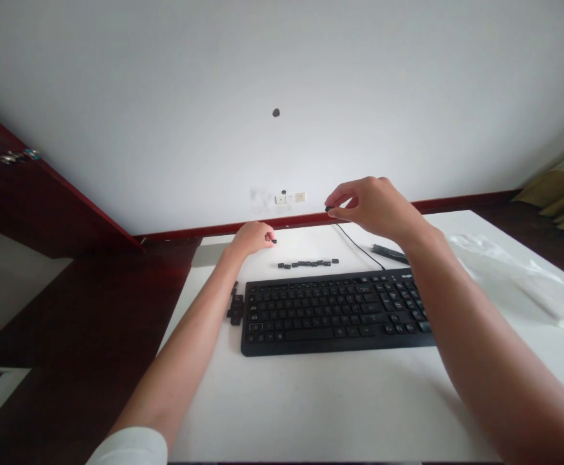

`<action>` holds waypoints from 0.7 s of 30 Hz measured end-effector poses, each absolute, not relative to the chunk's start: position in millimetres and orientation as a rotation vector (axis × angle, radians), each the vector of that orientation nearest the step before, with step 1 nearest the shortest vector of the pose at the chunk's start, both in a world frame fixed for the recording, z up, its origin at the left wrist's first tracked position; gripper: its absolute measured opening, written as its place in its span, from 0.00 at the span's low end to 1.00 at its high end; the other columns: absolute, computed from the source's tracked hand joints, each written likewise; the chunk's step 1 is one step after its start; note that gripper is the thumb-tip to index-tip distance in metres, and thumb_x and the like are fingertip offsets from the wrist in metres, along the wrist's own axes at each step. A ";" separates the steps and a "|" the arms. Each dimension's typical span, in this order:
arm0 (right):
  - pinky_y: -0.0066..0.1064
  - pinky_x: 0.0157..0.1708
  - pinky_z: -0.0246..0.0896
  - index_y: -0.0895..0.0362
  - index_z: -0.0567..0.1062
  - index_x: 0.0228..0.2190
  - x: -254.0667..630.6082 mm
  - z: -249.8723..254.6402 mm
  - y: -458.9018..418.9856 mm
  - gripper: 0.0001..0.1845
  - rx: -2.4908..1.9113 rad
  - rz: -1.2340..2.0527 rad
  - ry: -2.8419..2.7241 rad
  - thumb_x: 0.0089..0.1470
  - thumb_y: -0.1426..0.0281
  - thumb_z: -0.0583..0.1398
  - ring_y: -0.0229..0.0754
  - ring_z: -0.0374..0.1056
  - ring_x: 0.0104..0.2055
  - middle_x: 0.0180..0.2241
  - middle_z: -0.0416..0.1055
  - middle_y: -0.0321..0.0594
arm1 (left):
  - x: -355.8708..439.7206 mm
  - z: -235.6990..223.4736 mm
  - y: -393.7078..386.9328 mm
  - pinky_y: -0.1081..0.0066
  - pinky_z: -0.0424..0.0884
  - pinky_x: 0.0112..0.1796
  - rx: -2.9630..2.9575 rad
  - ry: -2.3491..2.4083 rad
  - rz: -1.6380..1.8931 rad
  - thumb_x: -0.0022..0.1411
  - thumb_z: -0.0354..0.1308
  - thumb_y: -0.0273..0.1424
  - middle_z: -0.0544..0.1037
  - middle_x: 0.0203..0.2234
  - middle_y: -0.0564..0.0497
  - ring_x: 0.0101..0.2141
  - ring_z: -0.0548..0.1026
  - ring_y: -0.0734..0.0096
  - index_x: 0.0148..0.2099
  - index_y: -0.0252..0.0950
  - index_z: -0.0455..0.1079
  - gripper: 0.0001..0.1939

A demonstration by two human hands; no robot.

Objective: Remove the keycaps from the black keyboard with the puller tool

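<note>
A black keyboard (311,310) lies on the white table, with bare key spots along its left edge. My left hand (253,237) is beyond its upper left corner, fingers pinched on a small black keycap (274,241) close to the tabletop. Raised above the table's far edge, my right hand (366,201) pinches another small black piece, apparently a keycap (329,208), between thumb and fingers. Between the hands and the keyboard runs a row of loose keycaps (308,263). More loose keycaps (236,310) lie beside the keyboard's left edge, partly behind my left forearm.
A thin cable (359,247) runs back from the keyboard. Near it lies a black elongated tool (389,252), partly hidden by my right forearm. Clear plastic wrapping (528,284) covers the table's right side. The wall with sockets (290,199) stands beyond the table (321,400).
</note>
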State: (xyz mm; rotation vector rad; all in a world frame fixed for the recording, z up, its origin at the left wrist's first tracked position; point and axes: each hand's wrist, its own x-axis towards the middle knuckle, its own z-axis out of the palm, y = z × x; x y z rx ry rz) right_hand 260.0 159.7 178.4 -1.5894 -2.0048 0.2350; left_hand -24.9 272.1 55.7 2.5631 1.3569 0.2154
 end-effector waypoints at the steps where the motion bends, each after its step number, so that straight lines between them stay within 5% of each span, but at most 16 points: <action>1: 0.39 0.39 0.69 0.51 0.85 0.36 260.2 179.0 159.3 0.10 -1.590 0.233 -2.005 0.54 0.64 0.64 0.46 0.75 0.35 0.31 0.80 0.40 | -24.4 57.1 273.2 0.66 0.68 0.35 2.547 1.348 0.203 0.56 0.65 0.31 0.84 0.35 0.50 0.34 0.79 0.64 0.38 0.39 0.80 0.06; 21: 0.40 0.39 0.70 0.49 0.85 0.36 263.0 184.2 159.0 0.08 -1.591 0.226 -1.990 0.53 0.64 0.66 0.47 0.75 0.34 0.30 0.81 0.39 | -33.0 64.0 285.9 0.68 0.66 0.33 2.494 1.288 0.101 0.52 0.66 0.33 0.84 0.34 0.51 0.34 0.79 0.66 0.37 0.39 0.80 0.08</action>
